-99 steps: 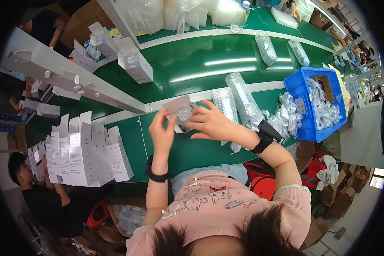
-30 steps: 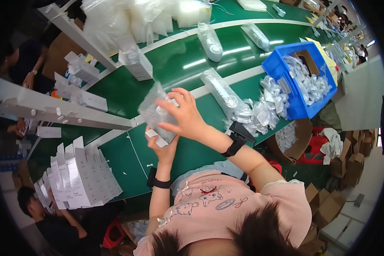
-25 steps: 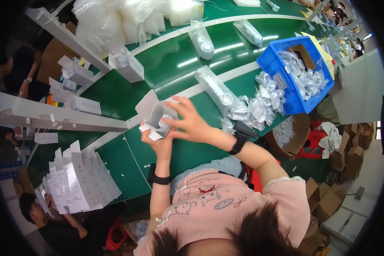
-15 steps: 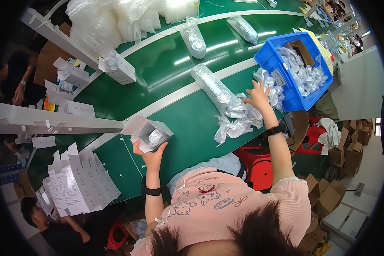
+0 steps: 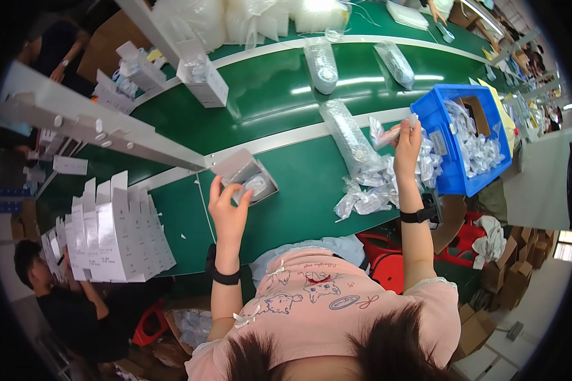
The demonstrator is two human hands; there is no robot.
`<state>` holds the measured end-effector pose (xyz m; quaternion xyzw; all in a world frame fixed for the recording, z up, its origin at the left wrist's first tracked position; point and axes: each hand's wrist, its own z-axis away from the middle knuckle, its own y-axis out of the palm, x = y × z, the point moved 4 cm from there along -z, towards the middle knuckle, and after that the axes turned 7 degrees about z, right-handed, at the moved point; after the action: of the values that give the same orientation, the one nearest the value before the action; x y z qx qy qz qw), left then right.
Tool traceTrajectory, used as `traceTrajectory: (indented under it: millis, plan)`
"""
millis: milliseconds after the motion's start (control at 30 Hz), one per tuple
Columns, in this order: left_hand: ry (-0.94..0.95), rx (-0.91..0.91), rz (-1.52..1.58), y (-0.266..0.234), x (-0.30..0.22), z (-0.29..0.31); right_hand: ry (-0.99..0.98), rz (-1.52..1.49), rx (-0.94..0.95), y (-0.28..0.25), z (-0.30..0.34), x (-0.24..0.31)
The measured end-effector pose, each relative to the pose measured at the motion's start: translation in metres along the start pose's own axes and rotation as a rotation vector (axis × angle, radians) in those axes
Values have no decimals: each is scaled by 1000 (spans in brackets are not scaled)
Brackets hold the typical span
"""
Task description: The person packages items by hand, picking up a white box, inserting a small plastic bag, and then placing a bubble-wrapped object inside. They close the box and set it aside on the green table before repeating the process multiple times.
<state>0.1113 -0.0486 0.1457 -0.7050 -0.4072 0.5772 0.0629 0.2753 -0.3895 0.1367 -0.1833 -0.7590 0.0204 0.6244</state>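
My left hand (image 5: 229, 206) is at the near side of a small white box (image 5: 270, 184), its fingers curled over the edge and flap. The box stands with its top flap up, and a bubble-wrapped item (image 5: 256, 185) shows inside. My right hand (image 5: 408, 149) pinches a small clear plastic packet (image 5: 382, 134) raised above the table, left of a blue bin (image 5: 438, 174). Below it lies a heap of similar plastic packets (image 5: 378, 187). A long bubble-wrapped item (image 5: 349, 136) rests against the heap, touching it at its near end.
Two bubble-wrapped items (image 5: 322, 66) (image 5: 395, 65) lie on the green conveyor belt (image 5: 267, 95). A filled white box (image 5: 203, 79) stands at the belt's left. Several folded white cartons (image 5: 117, 232) sit at the table's left, near a metal post (image 5: 108, 130). A person (image 5: 63, 298) is at lower left.
My right hand has lifted a plastic packet from the heap beside the bin. My left hand's fingers have shifted from gripping the box's sides to its near edge. The whole view has swung.
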Motion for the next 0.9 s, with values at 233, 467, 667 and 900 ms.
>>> traceTrajectory:
  millis: [233, 467, 667, 900]
  plan:
    - [-198, -62, 81, -3, 9, -19, 228, -602, 565, 129, 72, 103]
    - [-251, -77, 172, -4, 24, -23, -877, 53, 784, 190, 125, 114]
    - [-208, -139, 216, -3, 29, -20, -1267, 328, 1055, 178, 145, 118]
    - [-199, -135, 257, -5, 31, -18, -1312, 356, 1020, 173, 143, 119]
